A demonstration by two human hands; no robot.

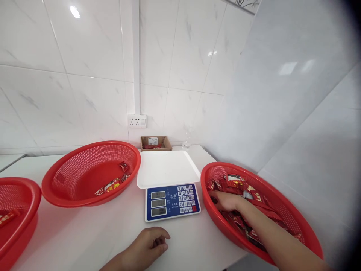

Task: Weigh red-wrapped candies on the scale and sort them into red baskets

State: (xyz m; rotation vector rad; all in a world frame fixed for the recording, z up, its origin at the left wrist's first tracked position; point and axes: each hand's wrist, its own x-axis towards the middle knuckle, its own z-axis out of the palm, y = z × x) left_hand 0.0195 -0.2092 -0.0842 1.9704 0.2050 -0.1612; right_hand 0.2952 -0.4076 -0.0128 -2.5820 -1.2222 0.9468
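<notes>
Left hand (148,244) and right hand (224,200) are well apart; the left is at the near middle of the white table (79,229), fingers loosely curled, thumb apart from them, nothing visible in its grasp; the right reaches down among the red packets (235,180) inside the right basket (218,223), and as its fingertips are hidden, I cannot tell whether they are closed on one.

At the left edge, a red basket (28,229) is cut off by the view, with a red wrapper (9,217) in it; just right of it and farther back, a middle basket (84,160) holds a few red and yellow packs (111,185) along its near right side; beyond it on the tiled wall is a socket (137,121); next comes a small cardboard box (167,143) with red items in it; nearer stands the scale (172,201), its white tray (167,169) bare, its blue panel near the left hand; a clear object is by the wall, far right of the box; rightmost, the right basket is the fullest.
</notes>
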